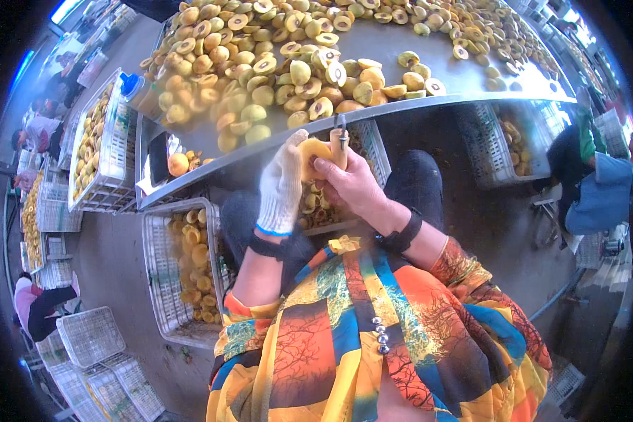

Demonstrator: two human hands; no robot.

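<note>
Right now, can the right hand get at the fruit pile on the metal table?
Probably yes, once freed: the right hand holds a small tool just below the table edge, and nothing lies between it and the nearest halved fruit.

Fruit-processing shed: steel table (471, 77) w/ halved fruit (260, 70), plastic crates (91, 337), workers nearby.

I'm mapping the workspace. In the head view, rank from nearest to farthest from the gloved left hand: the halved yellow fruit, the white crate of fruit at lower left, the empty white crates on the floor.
1. Halved yellow fruit, held by the gloved left hand.
2. White crate of fruit, lower left.
3. Empty white crates, far lower left.
</note>
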